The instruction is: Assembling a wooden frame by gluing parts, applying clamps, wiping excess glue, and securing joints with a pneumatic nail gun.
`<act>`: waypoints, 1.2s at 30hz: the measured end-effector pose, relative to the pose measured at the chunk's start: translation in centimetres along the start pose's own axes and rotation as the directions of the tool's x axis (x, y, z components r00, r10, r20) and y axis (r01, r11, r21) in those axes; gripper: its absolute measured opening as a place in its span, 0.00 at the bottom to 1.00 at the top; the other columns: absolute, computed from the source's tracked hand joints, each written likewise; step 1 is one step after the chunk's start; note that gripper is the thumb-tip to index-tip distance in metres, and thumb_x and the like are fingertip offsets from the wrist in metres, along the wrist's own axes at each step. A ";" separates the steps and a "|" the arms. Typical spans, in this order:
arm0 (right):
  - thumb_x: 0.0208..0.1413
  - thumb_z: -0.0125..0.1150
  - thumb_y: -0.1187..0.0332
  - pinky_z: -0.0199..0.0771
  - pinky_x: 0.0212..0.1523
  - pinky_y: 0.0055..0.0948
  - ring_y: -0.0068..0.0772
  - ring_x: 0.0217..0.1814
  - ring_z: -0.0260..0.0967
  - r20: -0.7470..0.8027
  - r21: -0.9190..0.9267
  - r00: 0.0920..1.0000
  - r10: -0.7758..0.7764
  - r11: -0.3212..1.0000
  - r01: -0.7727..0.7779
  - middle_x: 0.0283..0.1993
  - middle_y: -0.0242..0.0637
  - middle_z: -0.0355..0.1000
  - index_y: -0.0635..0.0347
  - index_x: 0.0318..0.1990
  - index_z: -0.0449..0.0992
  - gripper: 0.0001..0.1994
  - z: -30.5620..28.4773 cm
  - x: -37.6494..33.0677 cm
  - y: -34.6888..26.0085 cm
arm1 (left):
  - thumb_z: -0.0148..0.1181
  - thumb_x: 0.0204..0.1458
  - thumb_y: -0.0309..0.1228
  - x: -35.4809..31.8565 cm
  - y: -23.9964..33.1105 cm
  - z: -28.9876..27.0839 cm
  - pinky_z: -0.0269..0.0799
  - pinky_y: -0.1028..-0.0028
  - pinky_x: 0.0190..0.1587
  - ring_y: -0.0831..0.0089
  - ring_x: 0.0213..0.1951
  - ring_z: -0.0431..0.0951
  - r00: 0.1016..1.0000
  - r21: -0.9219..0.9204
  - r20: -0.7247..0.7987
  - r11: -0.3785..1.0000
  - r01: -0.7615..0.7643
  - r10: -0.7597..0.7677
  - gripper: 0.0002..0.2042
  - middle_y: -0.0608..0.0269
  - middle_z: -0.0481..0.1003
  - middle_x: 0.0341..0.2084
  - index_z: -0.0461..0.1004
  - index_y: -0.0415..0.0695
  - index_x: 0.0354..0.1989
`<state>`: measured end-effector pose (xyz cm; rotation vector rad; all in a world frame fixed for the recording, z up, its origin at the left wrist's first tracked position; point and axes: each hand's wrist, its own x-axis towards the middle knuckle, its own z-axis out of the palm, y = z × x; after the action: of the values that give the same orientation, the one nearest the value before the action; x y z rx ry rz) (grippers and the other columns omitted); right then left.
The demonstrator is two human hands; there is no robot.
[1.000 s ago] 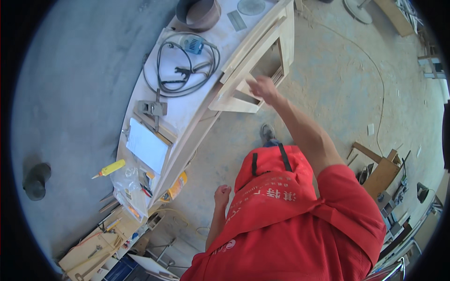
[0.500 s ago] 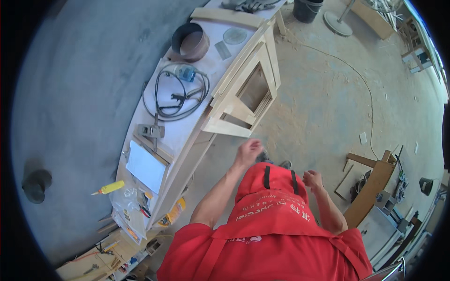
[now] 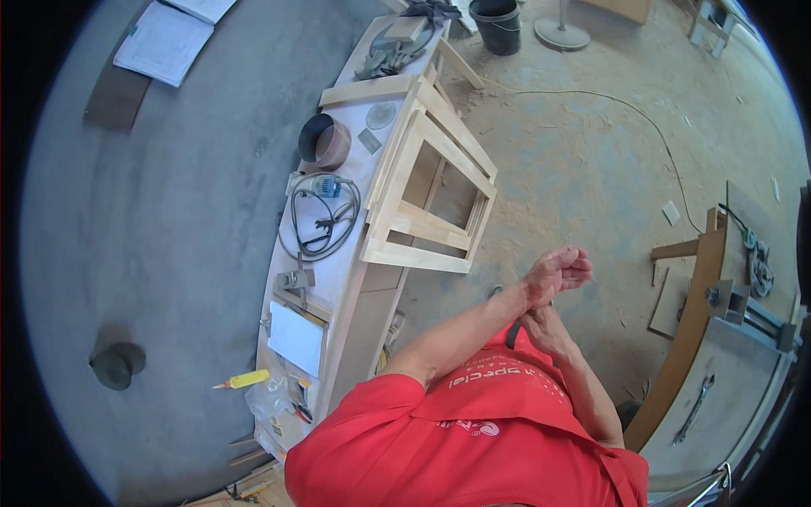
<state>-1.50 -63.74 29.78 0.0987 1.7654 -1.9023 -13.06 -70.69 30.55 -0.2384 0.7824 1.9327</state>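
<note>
- Littered workshop floor (image 3: 596, 160) is spread beyond a long, white-topped surface (image 3: 336, 283).
- On the left hand (image 3: 551, 275), the fingers (image 3: 581, 264) are extended loosely, slightly bent, and nothing is seen grasped by them.
- The right hand (image 3: 545, 328) is held at the left wrist; whether its fingers are closed around that wrist or merely laid against it cannot be told, since they are partly hidden.
- The step in hand is judged to be attention given to the left wrist, best done with light contact and a relaxed forearm.
- Both hands are best kept over the floor, in front of the red apron (image 3: 507, 397), so that the wooden frame (image 3: 427, 222) is not knocked.
- That frame is set at the surface's right long edge, projecting past it; it is near the left hand but untouched. Its overhang should be given room whenever the elbow is swung.
- Farther in from that edge, the blue power tool (image 3: 323, 186) is ringed by cable, and the plane (image 3: 296, 279) is placed nearer the left edge; both are best left undisturbed.
- Toward the surface's lower end, a yellow bottle (image 3: 249, 379) is seen at the left edge, well apart from the hands.
</note>
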 end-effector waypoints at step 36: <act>0.55 0.69 0.56 0.56 0.76 0.50 0.64 0.79 0.50 -0.835 -0.147 0.500 0.230 0.782 -0.605 0.75 0.64 0.55 0.67 0.73 0.59 0.41 33.4 -30.4 7.7 | 0.61 0.64 0.39 -26.7 -32.6 4.4 0.77 0.64 0.56 0.68 0.46 0.81 0.397 0.613 0.292 0.489 0.621 -0.870 0.16 0.60 0.79 0.42 0.75 0.41 0.53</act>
<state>37.80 -85.18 39.76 1.2866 2.3574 -1.0693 28.60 -77.94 33.13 0.2367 0.4854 0.7876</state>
